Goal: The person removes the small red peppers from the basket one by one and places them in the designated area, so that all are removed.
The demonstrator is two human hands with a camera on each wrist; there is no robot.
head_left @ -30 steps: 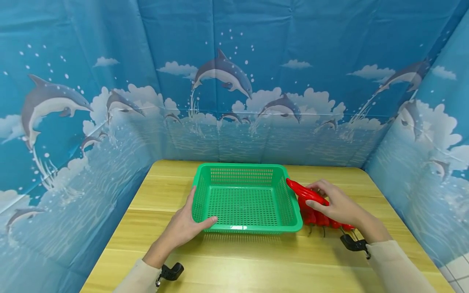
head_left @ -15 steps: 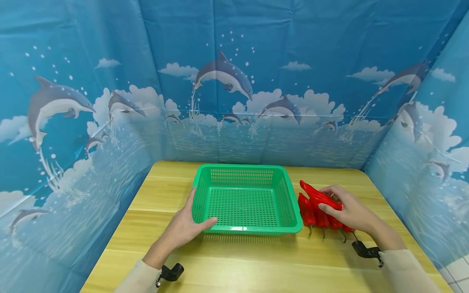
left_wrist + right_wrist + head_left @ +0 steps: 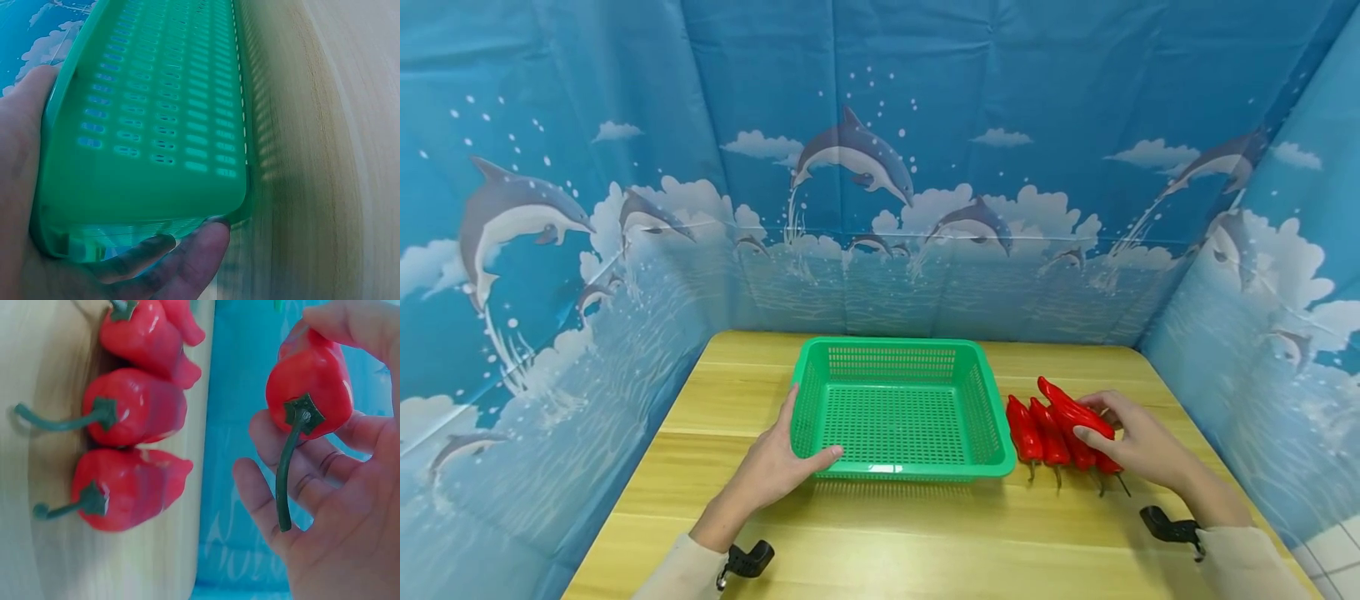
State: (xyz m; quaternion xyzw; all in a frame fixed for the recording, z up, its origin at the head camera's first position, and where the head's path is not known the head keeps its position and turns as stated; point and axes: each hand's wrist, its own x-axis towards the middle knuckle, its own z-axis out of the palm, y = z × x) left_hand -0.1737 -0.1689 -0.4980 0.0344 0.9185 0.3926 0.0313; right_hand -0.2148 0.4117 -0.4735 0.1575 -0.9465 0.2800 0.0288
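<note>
A green slotted plastic basket (image 3: 891, 425) rests on the wooden table with its inside bare. At its front left corner my left hand (image 3: 772, 465) grips it, thumb over the front rim and fingers along the left side; the left wrist view shows fingertips (image 3: 203, 247) around the basket's corner (image 3: 137, 200). My right hand (image 3: 1142, 442) pinches a red pepper (image 3: 1070, 412) between thumb and fingers. Its green stem (image 3: 287, 475) points down toward the palm. Below it, several red peppers (image 3: 1024, 429) lie in a row, partly hidden by the hand and the held pepper.
The wooden table (image 3: 887, 542) runs under everything. Behind and to both sides hangs a blue dolphin-print curtain (image 3: 880, 283). The row of peppers lies close to the basket's right side, stems toward the front.
My right hand has carried the pepper rightward from beside the basket's right rim to over the right end of the pepper row. My left hand has stayed on the basket.
</note>
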